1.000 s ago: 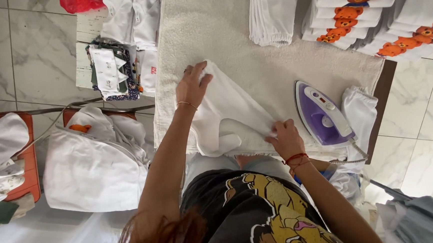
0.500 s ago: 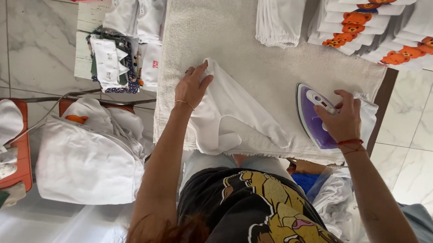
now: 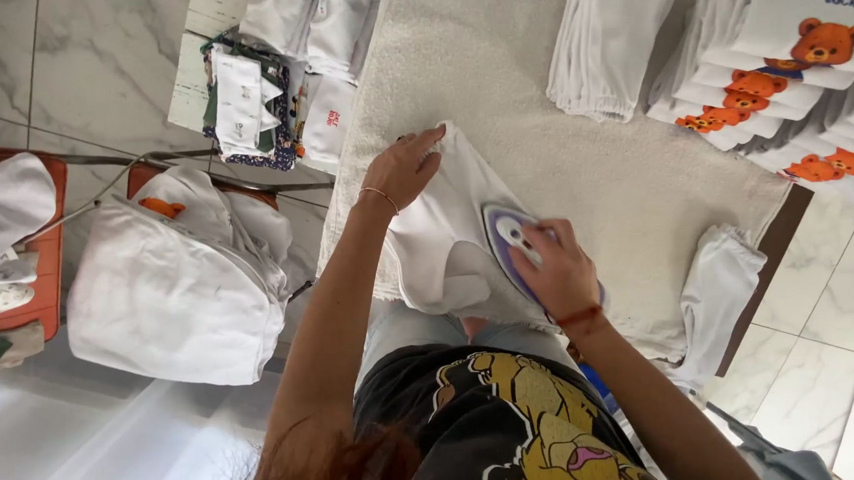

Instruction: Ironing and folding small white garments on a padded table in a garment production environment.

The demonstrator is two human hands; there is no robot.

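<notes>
From the head view, the right hand (image 3: 559,273) is closed around a smooth purple-and-white iron (image 3: 508,237) resting on a soft white garment (image 3: 446,231). The left hand (image 3: 405,167) lies open, fingers flat, pinning that garment's upper edge to the nubby cream towel-covered surface (image 3: 580,161).

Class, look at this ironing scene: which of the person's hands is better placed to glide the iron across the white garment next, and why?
Probably the right hand: it grips the purple iron resting on the white garment. The left hand lies flat, pinning the garment's far edge.

The right hand (image 3: 558,276) covers much of the iron (image 3: 506,237) (its handle hidden), and the bear-print stack (image 3: 801,59) runs off the frame's edge.
</notes>
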